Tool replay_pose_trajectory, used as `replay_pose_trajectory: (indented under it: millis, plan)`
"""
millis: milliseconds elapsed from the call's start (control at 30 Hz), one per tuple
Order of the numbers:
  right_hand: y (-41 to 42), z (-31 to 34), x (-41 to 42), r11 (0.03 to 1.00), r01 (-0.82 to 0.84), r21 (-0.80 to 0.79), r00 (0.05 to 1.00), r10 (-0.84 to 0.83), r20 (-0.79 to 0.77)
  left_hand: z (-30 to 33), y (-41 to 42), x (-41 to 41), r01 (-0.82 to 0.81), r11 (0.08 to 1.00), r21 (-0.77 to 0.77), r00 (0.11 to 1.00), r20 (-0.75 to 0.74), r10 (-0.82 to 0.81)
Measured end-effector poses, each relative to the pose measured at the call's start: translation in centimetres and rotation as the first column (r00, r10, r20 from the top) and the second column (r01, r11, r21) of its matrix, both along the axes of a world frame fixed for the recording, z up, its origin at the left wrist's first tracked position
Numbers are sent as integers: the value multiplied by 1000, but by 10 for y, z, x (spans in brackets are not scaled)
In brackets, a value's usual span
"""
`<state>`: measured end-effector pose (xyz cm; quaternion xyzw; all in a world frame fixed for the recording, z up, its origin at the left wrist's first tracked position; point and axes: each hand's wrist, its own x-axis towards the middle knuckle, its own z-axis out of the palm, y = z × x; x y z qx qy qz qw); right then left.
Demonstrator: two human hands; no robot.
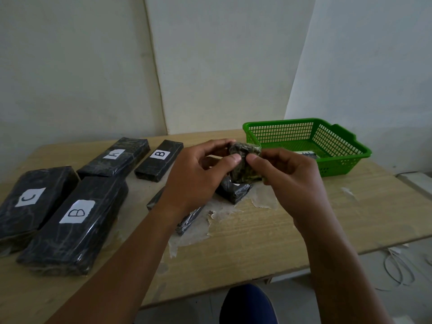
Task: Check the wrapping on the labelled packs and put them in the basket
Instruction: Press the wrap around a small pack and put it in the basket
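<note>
Head view shows a small black film-wrapped pack [245,162] held above the desk [268,235], left hand [198,176] and right hand [287,178] fingers pinched on it, seemingly checking wrapping; next, probably into the green plastic basket [339,164].

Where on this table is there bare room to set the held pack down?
Bare patches: the near right table, between the torn film and the front edge, and right of the hands below the green basket. Crowded: the left side, with packs A, both B and C.
</note>
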<state>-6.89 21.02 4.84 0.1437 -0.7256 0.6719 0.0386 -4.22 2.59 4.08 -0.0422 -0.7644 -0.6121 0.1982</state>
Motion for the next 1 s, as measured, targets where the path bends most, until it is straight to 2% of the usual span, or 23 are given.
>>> replay_pose_trajectory:
  millis: [200, 367, 533, 667, 833, 1000]
  plan:
    - [0, 1, 3, 999, -9, -46, 999, 8, -31, -1, -2, -1, 47, 999, 6, 996, -70, -46]
    - [0, 1, 3, 998, -8, -56, 1000, 6, -30, -1, -3, 0, 56, 998, 12, 996, -68, -55]
    - [-1, -1, 1, 999, 24, -25, 1000, -24, 1, 0, -1, -2, 35, 995, 92, 999, 19, -37]
    - [-1, -2, -2, 999, -32, -37, 991, 37, 128, 0, 0, -5, -23, 976, 218, 993, 120, -4]
    - [1, -1, -5, 996, -11, -89, 977, 30, 213, 0, -3, -4, 99, 940, 327, 969, 183, -165]
    - [-1, 5, -5, 996, -35, -81, 969, 54, 242, 3, -2, -3, 81, 913, 401, 954, 234, -187]
